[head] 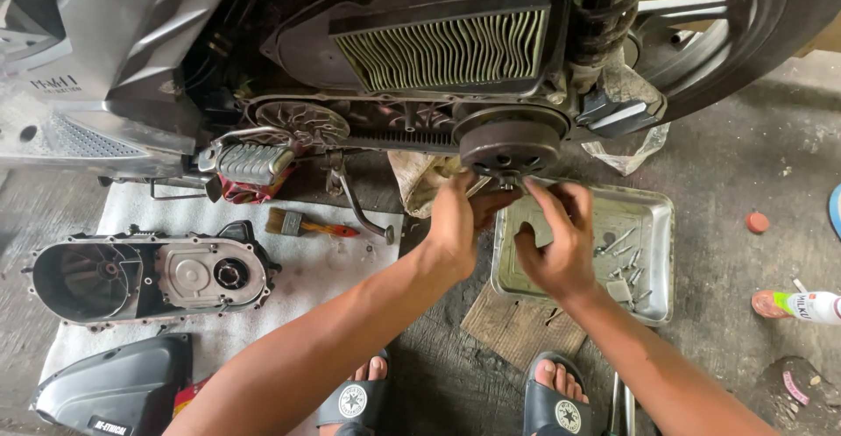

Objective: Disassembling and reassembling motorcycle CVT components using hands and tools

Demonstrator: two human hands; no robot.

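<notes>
A scooter stands in front of me with its transmission cover off, showing the drive belt (399, 140) and the round dark clutch drum (510, 145). My left hand (457, 221) reaches up under the drum, fingers curled at its lower edge. My right hand (554, 241) is beside it just below the drum, fingers spread and bent toward the drum's centre. Whether either hand holds a small part I cannot tell. The pleated air filter (442, 49) sits above the belt.
A metal tray (653, 226) with several bolts lies under my right hand on the concrete. The removed transmission cover (149, 274), a black plastic cover (114, 388) and a paintbrush (307, 224) rest on a white cloth at left. A spray can (802, 304) lies at right.
</notes>
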